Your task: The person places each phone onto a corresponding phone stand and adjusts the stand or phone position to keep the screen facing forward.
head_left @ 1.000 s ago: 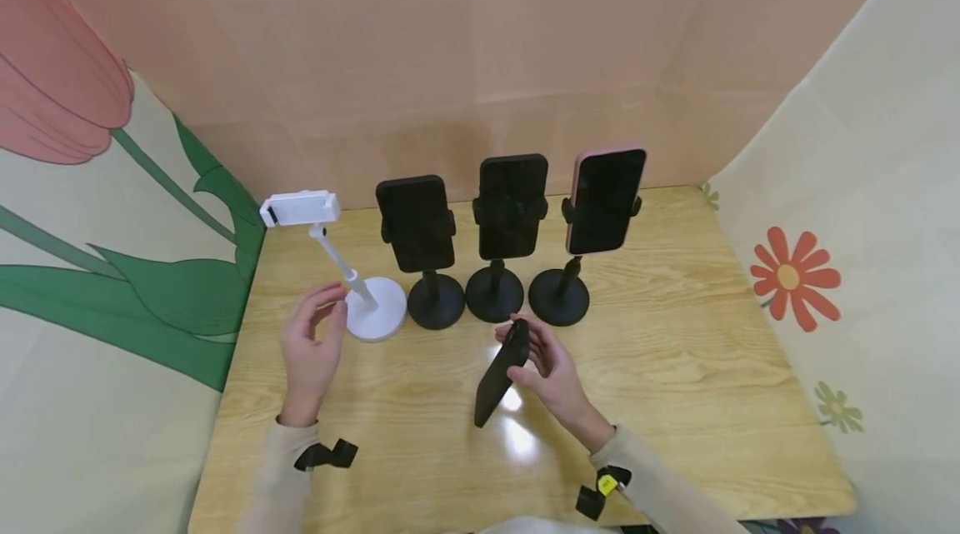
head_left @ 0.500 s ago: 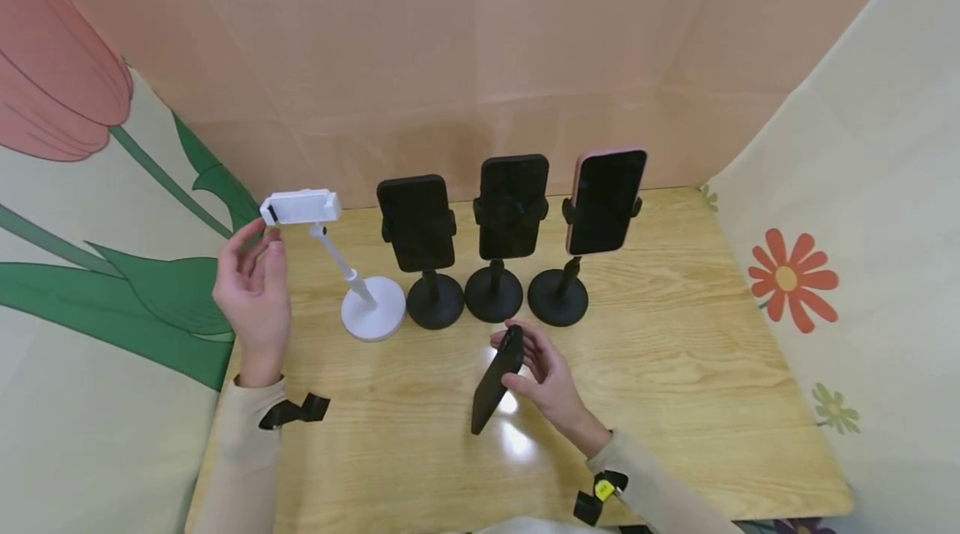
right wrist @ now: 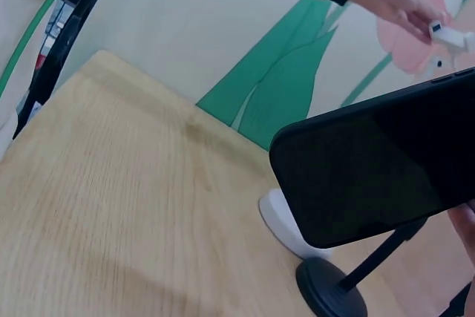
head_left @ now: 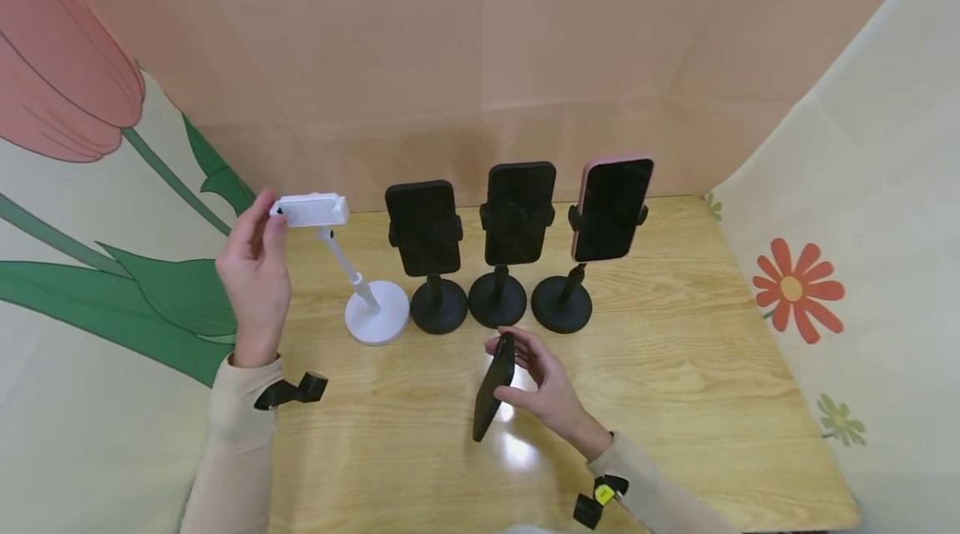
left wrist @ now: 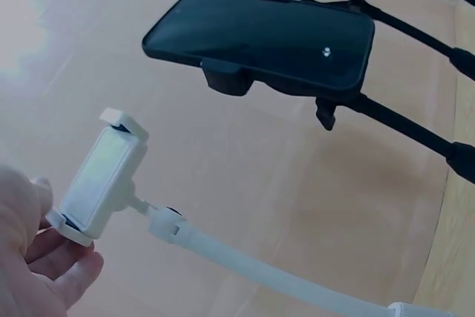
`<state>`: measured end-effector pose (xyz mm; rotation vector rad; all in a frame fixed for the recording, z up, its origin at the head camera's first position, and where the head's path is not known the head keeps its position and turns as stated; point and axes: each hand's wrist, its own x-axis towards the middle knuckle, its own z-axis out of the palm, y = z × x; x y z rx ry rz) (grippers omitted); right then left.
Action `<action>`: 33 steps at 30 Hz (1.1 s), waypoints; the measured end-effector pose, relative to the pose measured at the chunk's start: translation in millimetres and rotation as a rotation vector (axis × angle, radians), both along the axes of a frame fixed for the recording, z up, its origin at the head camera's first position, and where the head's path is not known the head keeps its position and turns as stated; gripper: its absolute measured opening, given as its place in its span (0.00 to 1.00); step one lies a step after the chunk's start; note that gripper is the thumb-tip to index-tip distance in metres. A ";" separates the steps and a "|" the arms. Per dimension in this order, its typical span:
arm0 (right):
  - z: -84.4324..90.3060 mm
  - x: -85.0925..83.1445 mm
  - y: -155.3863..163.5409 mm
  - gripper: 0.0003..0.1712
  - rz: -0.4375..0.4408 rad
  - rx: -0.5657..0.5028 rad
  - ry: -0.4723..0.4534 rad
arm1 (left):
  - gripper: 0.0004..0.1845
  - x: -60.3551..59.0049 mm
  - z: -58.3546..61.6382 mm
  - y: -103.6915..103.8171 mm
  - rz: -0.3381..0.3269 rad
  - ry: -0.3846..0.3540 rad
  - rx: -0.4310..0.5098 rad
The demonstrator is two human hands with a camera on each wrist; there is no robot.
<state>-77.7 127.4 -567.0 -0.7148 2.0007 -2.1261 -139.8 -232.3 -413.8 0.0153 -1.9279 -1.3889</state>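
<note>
Only the left wrist view shows the left hand (left wrist: pixel 33 269) pinching the white stand's empty clamp (left wrist: pixel 100 176); the right hand (head_left: pixel 543 384) grips a black phone (head_left: pixel 492 388).

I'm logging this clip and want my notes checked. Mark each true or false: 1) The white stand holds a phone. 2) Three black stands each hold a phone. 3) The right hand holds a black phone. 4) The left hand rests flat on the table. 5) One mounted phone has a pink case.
1) False. The white stand has an empty clamp.
2) True. The three black stands each carry a phone.
3) True. The right hand grips a black phone, lower end on the table.
4) False. The left hand is raised, fingers at the clamp's end.
5) True. The rightmost mounted phone has a pink case.
</note>
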 end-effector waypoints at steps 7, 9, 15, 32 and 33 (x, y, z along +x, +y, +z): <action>24.9 -6.5 -11.5 0.50 0.069 0.037 0.147 | 0.17 -4.1 3.7 0.1 0.035 -0.044 0.002; 36.4 -11.1 -17.4 0.52 0.095 0.037 0.206 | 0.16 -4.4 5.2 0.2 0.039 -0.055 0.009; 79.0 -25.8 -39.6 0.50 0.133 -0.003 0.321 | 0.16 -3.7 7.3 0.3 0.049 -0.069 -0.013; 171.0 -55.7 -100.0 0.52 0.093 -0.107 0.404 | 0.16 -1.6 1.3 -2.2 0.059 -0.047 -0.089; 173.8 -58.7 -104.0 0.51 0.096 -0.112 0.404 | 0.16 -2.1 0.7 -1.9 0.057 -0.043 -0.090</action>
